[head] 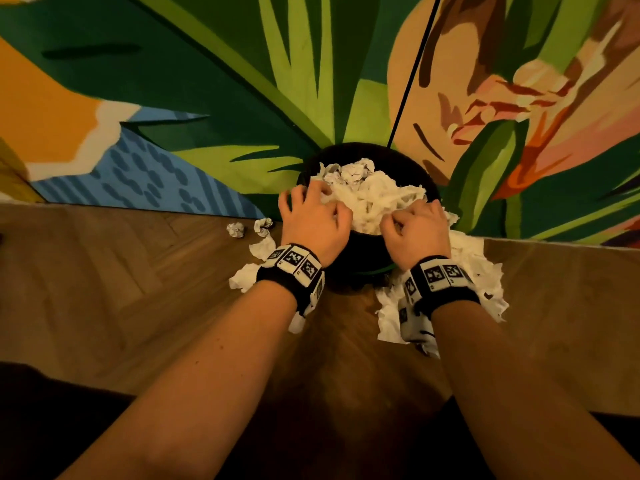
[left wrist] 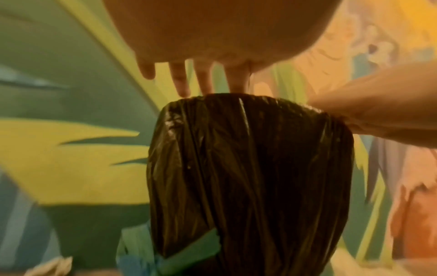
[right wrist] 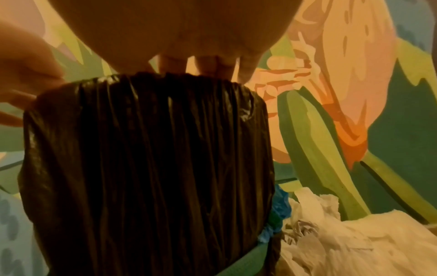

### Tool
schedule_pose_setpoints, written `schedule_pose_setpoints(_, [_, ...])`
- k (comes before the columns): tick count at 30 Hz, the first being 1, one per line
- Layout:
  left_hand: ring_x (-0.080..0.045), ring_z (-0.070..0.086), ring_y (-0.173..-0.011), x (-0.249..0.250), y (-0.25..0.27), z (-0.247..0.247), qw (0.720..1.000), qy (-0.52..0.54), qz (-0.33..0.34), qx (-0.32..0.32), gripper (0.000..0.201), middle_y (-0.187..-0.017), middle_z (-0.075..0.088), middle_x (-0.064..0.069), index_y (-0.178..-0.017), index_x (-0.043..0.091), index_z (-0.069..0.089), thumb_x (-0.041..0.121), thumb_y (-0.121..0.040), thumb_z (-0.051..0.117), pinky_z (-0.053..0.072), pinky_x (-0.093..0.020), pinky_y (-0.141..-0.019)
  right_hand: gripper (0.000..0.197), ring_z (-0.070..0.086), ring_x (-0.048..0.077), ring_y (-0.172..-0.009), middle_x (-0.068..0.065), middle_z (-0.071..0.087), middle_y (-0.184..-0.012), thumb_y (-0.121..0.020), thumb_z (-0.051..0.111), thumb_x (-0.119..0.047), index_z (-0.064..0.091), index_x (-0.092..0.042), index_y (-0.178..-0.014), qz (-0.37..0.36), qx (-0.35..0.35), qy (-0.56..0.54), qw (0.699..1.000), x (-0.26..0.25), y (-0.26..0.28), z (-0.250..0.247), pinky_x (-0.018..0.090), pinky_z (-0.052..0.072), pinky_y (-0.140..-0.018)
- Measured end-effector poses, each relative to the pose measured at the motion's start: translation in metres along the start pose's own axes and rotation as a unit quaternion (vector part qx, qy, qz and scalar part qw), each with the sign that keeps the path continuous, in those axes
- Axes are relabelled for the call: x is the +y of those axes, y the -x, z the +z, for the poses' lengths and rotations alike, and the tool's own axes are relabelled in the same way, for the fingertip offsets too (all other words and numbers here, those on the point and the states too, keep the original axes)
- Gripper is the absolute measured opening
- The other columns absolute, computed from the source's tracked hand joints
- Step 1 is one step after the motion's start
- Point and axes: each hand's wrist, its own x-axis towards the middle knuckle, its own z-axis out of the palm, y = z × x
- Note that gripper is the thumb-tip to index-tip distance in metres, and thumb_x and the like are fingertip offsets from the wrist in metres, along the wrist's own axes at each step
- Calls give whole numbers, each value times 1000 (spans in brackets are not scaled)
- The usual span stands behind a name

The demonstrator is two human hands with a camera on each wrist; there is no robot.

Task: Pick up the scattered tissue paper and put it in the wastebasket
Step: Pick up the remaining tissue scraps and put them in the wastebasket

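Both hands — left hand [head: 313, 221], right hand [head: 417, 226] — press curled fingers into the tissue heap [head: 369, 195] mounded over the wastebasket [left wrist: 250, 168] rim. Roughly half remains: scattered tissue [head: 485, 271] at four o'clock, crumpled balls [head: 236, 230] at nine.

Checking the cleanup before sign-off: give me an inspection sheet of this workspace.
Surface: wooden herringbone floor.
Job's things: wastebasket, black liner, heaped with tissue; more tissue sheets and two crumpled balls on the floor beside it.
Clutter: nothing seen.
Grippers: left hand and right hand over the heap, fingers curled into it.
Cables: thin black line down the wall.
Surroundings: painted floral mural.
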Motion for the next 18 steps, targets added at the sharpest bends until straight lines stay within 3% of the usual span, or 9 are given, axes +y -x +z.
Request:
schedule_pose_setpoints(4, [-20,38,-119,-16,-2,-10,986,135,-48,84,43,-126,51,4,-94,29,73,38,-93,31,26,-41,-104,28,42,26,-105,3,56,-99,-91,48,-37,71,-25,-102,-2,77,-77,994,-16,-1,-13,39,34,-93])
schedule_pose_setpoints(6, [-20,41,-117,-32,-6,-12,974,170,-91,116,44,-123,52,3,-100,30,70,40,-93,28,30,-40,-99,27,43,24,-104,-1,53,-96,-90,48,-35,69,-25,-103,-23,109,-122,986,-31,-6,-22,38,36,-91])
schedule_pose_setpoints(8, [-24,43,-117,-55,-9,-8,967,173,-153,105,47,-123,52,-1,-103,29,68,44,-91,25,34,-44,-98,25,44,18,-97,-7,48,-91,-90,48,-32,69,-22,-99,-67,124,-190,972,-52,-11,-28,33,37,-86])
schedule_pose_setpoints(12, [-34,41,-125,-113,6,14,955,103,-279,-5,34,-136,46,-8,-120,27,61,39,-94,43,37,-49,-99,21,53,1,-80,-13,58,-85,-89,46,-32,66,-27,-91,-136,21,-308,941,-102,-7,-22,16,42,-71])
schedule_pose_setpoints(14, [-37,38,-130,-138,27,28,938,62,-325,-100,41,-144,40,-11,-133,25,52,39,-94,48,37,-52,-103,18,55,-1,-66,-16,59,-68,-90,48,-33,66,-31,-90,-147,-62,-338,928,-121,4,-9,10,39,-56])
schedule_pose_setpoints(16, [-37,36,-134,-157,50,44,919,29,-342,-195,52,-148,35,-11,-141,26,43,42,-93,53,37,-53,-106,16,53,3,-54,-13,55,-55,-90,51,-31,67,-30,-90,-143,-138,-343,918,-131,14,13,15,40,-49])
schedule_pose_setpoints(18, [-37,31,-138,-168,72,60,903,7,-322,-284,64,-155,27,-7,-148,32,31,45,-91,57,34,-53,-110,16,53,5,-54,-11,53,-54,-89,53,-31,68,-30,-91,-125,-208,-320,916,-134,23,41,24,49,-56])
